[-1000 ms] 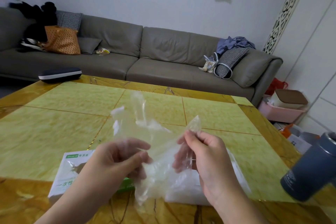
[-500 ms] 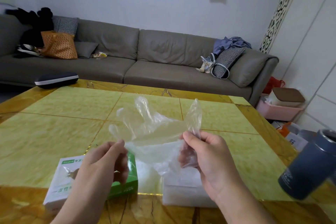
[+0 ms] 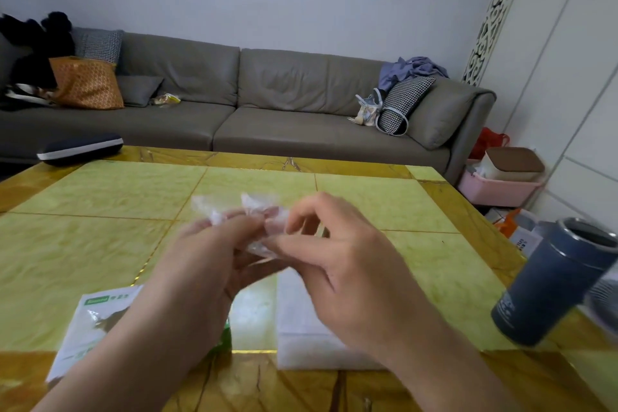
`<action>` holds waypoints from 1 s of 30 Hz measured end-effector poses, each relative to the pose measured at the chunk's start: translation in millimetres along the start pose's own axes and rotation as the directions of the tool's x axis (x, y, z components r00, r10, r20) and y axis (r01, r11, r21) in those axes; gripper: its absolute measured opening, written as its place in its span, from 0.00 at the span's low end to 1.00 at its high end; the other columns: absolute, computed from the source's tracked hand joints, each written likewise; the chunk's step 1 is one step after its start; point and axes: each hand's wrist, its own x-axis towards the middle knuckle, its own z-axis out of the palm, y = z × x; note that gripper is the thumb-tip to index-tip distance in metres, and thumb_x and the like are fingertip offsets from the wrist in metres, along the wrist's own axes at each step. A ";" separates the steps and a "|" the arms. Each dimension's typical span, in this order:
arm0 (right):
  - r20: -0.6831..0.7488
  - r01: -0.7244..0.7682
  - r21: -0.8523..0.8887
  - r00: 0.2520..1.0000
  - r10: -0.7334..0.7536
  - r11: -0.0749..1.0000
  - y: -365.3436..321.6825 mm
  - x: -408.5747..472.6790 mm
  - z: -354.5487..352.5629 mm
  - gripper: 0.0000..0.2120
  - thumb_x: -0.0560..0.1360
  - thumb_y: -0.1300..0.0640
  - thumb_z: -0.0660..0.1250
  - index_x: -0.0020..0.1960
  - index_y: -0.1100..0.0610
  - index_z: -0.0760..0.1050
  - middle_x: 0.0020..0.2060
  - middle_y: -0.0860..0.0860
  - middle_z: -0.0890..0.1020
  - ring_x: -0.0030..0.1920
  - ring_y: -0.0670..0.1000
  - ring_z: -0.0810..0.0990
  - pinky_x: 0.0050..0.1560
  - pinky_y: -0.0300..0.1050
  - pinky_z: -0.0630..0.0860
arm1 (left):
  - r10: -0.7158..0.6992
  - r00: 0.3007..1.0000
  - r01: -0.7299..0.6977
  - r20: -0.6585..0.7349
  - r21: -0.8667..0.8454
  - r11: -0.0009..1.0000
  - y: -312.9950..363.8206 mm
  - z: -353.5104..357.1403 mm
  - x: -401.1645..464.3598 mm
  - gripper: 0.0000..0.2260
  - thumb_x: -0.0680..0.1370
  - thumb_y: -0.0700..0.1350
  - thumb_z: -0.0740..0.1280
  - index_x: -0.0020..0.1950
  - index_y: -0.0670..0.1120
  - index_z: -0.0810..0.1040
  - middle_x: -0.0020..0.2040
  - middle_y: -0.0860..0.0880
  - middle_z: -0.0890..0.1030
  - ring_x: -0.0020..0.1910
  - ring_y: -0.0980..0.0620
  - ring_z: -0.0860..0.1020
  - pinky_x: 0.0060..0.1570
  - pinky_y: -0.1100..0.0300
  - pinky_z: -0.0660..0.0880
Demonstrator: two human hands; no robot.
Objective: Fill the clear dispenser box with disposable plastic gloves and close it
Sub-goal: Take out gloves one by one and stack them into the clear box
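Pinching a crumpled disposable glove (image 3: 249,214) between left hand (image 3: 207,257) and right hand (image 3: 351,264), above the table (image 3: 100,211). Hovering over the clear dispenser box (image 3: 301,328) at near centre. Risking slippage: thin film possibly springing open, catching the box rim.

Yellow-green marble table (image 3: 100,244) with an amber border

A white-and-green glove carton (image 3: 90,328) lies flat near the front left edge. Just beside it to the right sits a whitish translucent stack or box (image 3: 301,341), too blurred to tell which. A dark blue cylindrical tumbler (image 3: 551,281) stands at the right edge, and a dark oblong case (image 3: 80,148) rests on the far left corner.
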 end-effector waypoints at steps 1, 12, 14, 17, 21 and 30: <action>-0.014 0.026 0.003 1.000 -0.026 1.000 8.5 -1.4 -6.7 0.13 0.80 0.63 0.72 0.62 0.52 0.86 0.57 0.48 0.79 0.56 0.52 0.78 0.52 0.46 0.77 | 0.045 0.999 -0.044 0.007 -0.028 0.999 0.9 4.1 1.0 0.09 0.80 0.34 0.65 0.57 0.34 0.82 0.49 0.34 0.85 0.44 0.39 0.86 0.45 0.49 0.85; 0.100 -0.225 -0.105 0.967 0.235 0.969 85.2 -60.2 -14.4 0.22 0.76 0.72 0.71 0.61 0.50 0.87 0.55 0.45 0.88 0.59 0.46 0.85 0.63 0.52 0.81 | -0.209 0.975 0.217 -0.075 0.114 0.970 -53.6 13.0 -1.2 0.08 0.80 0.35 0.69 0.59 0.37 0.79 0.47 0.40 0.87 0.43 0.40 0.87 0.41 0.49 0.82; 0.200 -0.264 -0.105 0.939 0.280 0.959 91.0 -64.4 -15.5 0.19 0.77 0.68 0.70 0.58 0.48 0.88 0.54 0.41 0.88 0.61 0.41 0.83 0.68 0.47 0.77 | -0.058 0.967 0.132 -0.248 0.291 0.948 -58.9 4.9 2.1 0.13 0.78 0.42 0.74 0.61 0.43 0.77 0.47 0.43 0.85 0.37 0.47 0.83 0.38 0.50 0.78; 0.336 -0.334 -0.103 0.875 0.349 0.937 91.9 -66.0 -20.3 0.18 0.80 0.64 0.67 0.58 0.45 0.87 0.58 0.37 0.86 0.64 0.36 0.79 0.71 0.37 0.72 | 0.368 0.887 -0.116 -0.279 0.638 0.761 -47.8 8.4 -6.0 0.11 0.78 0.47 0.73 0.55 0.52 0.74 0.46 0.48 0.78 0.39 0.50 0.76 0.39 0.54 0.73; 0.439 -0.444 -0.147 0.771 0.461 0.884 89.1 -66.2 -21.3 0.17 0.82 0.61 0.65 0.57 0.42 0.87 0.61 0.35 0.83 0.65 0.37 0.78 0.68 0.41 0.76 | 0.346 0.866 -0.458 0.362 0.852 0.253 -42.6 35.7 4.8 0.06 0.79 0.47 0.67 0.54 0.57 0.78 0.49 0.60 0.77 0.47 0.63 0.75 0.47 0.68 0.74; 0.540 -0.494 -0.328 0.602 0.589 0.805 85.0 -62.7 -28.7 0.17 0.80 0.57 0.62 0.56 0.38 0.85 0.61 0.39 0.84 0.59 0.45 0.82 0.59 0.47 0.82 | -0.288 0.917 -0.335 0.275 0.924 -0.185 -78.4 44.8 43.3 0.28 0.77 0.69 0.66 0.73 0.56 0.71 0.63 0.55 0.78 0.59 0.53 0.78 0.56 0.53 0.78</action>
